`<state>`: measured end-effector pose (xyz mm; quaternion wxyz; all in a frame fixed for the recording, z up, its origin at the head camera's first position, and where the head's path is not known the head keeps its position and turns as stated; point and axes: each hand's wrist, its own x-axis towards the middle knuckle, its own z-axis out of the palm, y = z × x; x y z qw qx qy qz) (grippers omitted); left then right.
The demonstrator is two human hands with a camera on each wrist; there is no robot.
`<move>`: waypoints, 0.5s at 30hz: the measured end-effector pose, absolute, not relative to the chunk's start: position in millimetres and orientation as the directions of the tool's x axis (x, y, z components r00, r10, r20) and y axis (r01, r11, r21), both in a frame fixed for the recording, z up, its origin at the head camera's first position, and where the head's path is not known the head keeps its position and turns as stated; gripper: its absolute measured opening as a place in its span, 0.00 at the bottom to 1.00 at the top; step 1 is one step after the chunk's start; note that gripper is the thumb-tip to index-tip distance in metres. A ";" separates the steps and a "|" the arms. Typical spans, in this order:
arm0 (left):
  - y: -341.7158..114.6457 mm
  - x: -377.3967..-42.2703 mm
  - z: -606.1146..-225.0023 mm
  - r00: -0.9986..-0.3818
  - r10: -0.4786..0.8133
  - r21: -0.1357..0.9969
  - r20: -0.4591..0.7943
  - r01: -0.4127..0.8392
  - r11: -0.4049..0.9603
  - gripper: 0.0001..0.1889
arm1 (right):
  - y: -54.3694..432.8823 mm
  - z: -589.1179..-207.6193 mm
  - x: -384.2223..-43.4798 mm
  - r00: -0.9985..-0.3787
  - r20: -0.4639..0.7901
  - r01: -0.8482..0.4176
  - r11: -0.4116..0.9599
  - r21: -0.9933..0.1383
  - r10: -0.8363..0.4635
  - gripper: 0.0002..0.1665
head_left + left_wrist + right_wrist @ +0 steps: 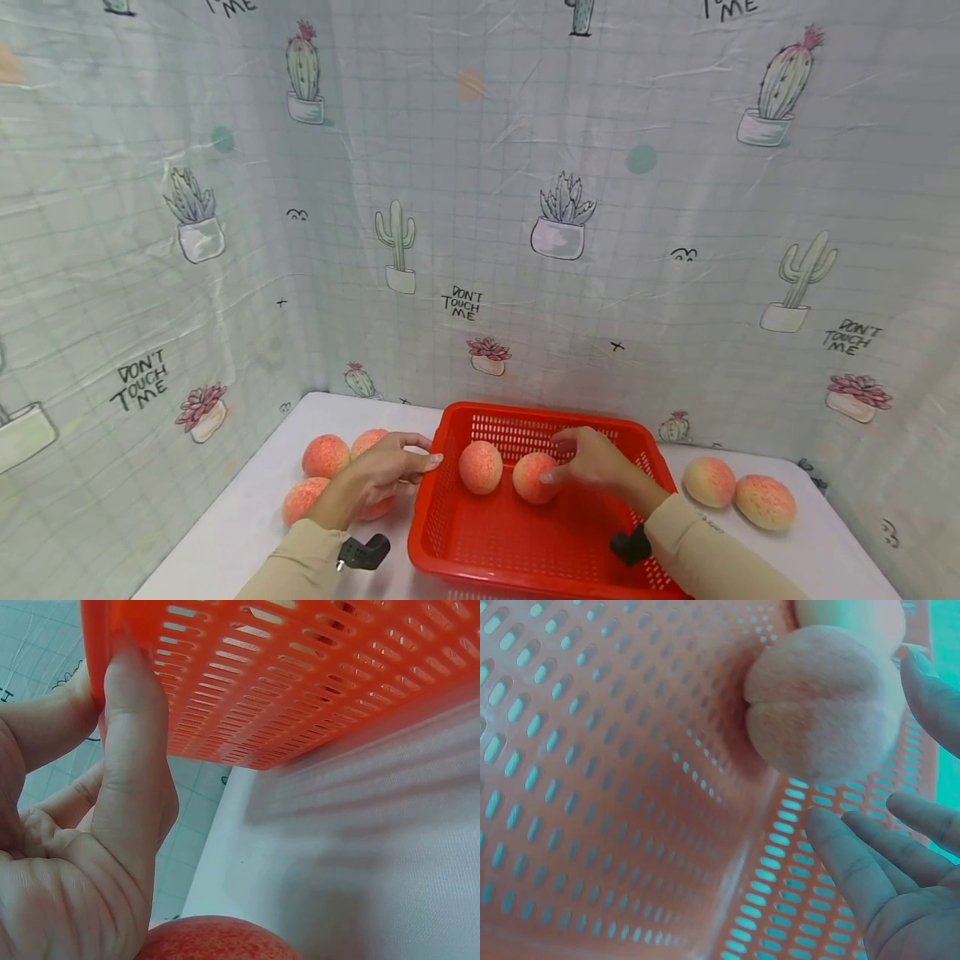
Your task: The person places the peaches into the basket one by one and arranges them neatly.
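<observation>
A red plastic basket (540, 410) with slotted walls stands on the table, with two peaches inside. One peach (480, 468) lies towards the basket's left wall; the other peach (529, 478) is beside it, nearer the middle. At the left rim, my left hand (382, 473) pinches the basket's edge between thumb and fingers, plain in the left wrist view. Inside the basket, my right hand (596, 463) is at the right side of the second peach. Its fingers (855, 855) are spread and stand apart from that peach in the right wrist view.
Several peaches (326, 457) lie on the table left of the basket, partly hidden behind my left hand. Two more, a paler peach (708, 482) and a pinker peach (765, 502), lie to the right. A cactus-print curtain (465, 250) hangs behind the table (225, 550).
</observation>
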<state>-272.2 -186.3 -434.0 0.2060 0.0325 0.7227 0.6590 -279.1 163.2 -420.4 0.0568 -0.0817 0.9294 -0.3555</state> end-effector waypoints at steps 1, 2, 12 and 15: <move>-186.6 -271.8 -434.0 -0.913 0.320 0.966 -0.254 -0.223 0.130 0.22 | 165.5 -418.5 -278.2 -0.980 -0.042 -0.116 0.729 -0.675 -0.195 0.40; -187.2 -271.6 -434.1 -0.913 0.319 0.966 -0.253 -0.222 0.133 0.21 | 167.5 -416.3 -277.7 -0.978 -0.035 -0.127 0.720 -0.682 -0.206 0.40; -186.6 -272.6 -433.3 -0.906 0.342 0.967 -0.249 -0.216 0.134 0.21 | 196.6 -392.5 -266.5 -0.969 0.003 -0.164 0.631 -0.758 -0.248 0.38; -185.0 -272.6 -433.6 -0.905 0.338 0.965 -0.259 -0.225 0.136 0.21 | 207.2 -388.4 -263.5 -0.965 0.007 -0.169 0.604 -0.779 -0.261 0.38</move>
